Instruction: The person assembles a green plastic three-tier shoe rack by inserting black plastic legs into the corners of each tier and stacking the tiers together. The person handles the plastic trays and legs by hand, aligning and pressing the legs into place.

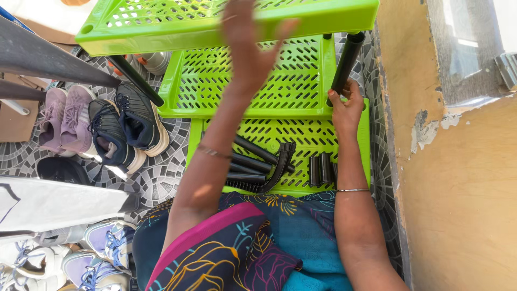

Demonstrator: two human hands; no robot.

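Note:
A lime-green plastic rack stands in front of me with a top shelf (161, 24), a middle shelf (291, 81) and a bottom shelf (301, 137). My left hand (250, 43) is raised with fingers spread, its palm against the front edge of the top shelf. My right hand (347, 108) grips the lower end of a black support tube (347, 56) at the middle shelf's right corner. Another black tube (134, 81) slants under the top shelf at the left. Several loose black tubes (253, 161) and short connectors (320, 170) lie on the bottom shelf.
Dark sneakers (126, 126) and mauve sneakers (64, 118) sit on the patterned tile floor left of the rack. More light shoes (91, 253) lie at the lower left. A peeling ochre wall (458, 178) runs close along the right. A dark rail (48, 59) crosses the upper left.

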